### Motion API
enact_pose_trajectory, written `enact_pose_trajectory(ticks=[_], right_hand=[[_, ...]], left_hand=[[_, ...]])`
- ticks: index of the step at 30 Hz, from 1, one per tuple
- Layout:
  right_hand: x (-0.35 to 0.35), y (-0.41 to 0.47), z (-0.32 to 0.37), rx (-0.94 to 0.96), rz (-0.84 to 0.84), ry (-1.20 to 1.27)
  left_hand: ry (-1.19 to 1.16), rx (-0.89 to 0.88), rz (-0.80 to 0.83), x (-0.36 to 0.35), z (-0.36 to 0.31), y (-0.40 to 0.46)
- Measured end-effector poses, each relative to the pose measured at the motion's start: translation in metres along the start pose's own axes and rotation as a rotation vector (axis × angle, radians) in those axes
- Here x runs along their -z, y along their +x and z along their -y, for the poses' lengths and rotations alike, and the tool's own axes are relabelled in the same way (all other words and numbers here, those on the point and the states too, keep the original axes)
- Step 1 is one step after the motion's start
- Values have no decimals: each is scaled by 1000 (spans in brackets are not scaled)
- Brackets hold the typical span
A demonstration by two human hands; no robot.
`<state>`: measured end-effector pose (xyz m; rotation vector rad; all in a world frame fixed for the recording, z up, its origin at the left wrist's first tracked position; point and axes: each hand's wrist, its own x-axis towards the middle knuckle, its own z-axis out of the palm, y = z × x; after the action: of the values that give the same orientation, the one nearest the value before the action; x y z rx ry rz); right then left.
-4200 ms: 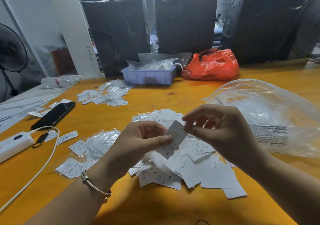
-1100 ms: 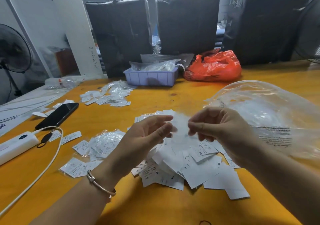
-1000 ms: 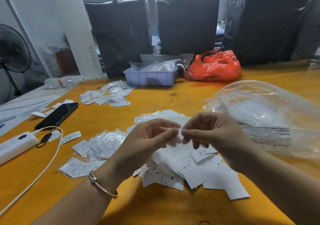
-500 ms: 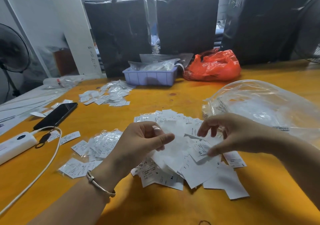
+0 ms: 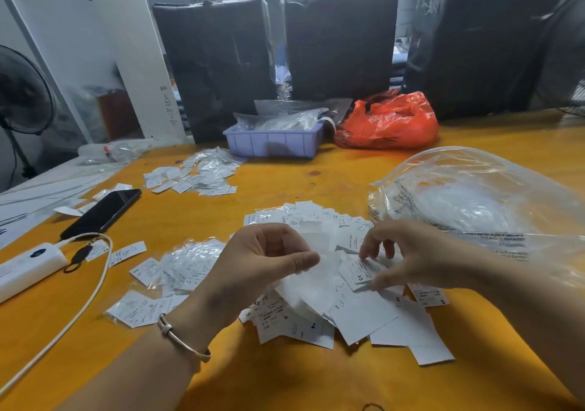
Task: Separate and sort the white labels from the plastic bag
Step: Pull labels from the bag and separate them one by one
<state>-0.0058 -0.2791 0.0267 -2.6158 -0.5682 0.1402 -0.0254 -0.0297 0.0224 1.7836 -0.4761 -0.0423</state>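
A loose pile of white labels (image 5: pixel 357 315) lies on the orange table in front of me. My left hand (image 5: pixel 262 262) hovers over the pile's left side, thumb and curled fingers pinching a blurred white label (image 5: pixel 319 249). My right hand (image 5: pixel 414 255) reaches into the pile from the right, with thumb below and fingertips above a label marked XS (image 5: pixel 361 274). A big clear plastic bag (image 5: pixel 474 202) with white contents sits just behind my right hand. Small clear packets of labels (image 5: pixel 190 262) lie to the left of my left hand.
Another spread of labels and packets (image 5: pixel 196 173) lies farther back on the left. A black phone (image 5: pixel 101 213) and a white power bank (image 5: pixel 28 265) with its cable sit at the left edge. A purple tray (image 5: pixel 272 143) and a red bag (image 5: pixel 389 122) stand before black wrapped boxes.
My two hands were together over the pile working one label. The right hand then dropped to the pile's right side and now pinches the XS label. The left hand stayed put.
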Motion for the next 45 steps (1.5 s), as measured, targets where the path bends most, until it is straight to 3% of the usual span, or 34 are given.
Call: enact_pose_trajectory(ticks=[8,15,18,21,24,30,35,45], right_hand=[[0,1,-4,37,-82,117],[-1,3,-2,171,-358,169],[4,-1,4,206,-421,359],[8,-5,9,177,-382,750],[9,-7,14,163,-336,941],[8,-9,24,80,-316,828],[-4,-13,40,241,-273,494],[-11,-9,42,288,-369,542]], left_hand=[[-12,4,16,-1,-1,-1],[24,0,6,-2,-2,-1],[15,-7,-10,-2,-1,-1],[-16,-11,-21,-1,0,-1],[-118,33,-24,1,-1,1],[-365,107,-11,3,-3,0],[-432,103,16,3,-5,-1],[8,-9,148,-5,-4,-3]])
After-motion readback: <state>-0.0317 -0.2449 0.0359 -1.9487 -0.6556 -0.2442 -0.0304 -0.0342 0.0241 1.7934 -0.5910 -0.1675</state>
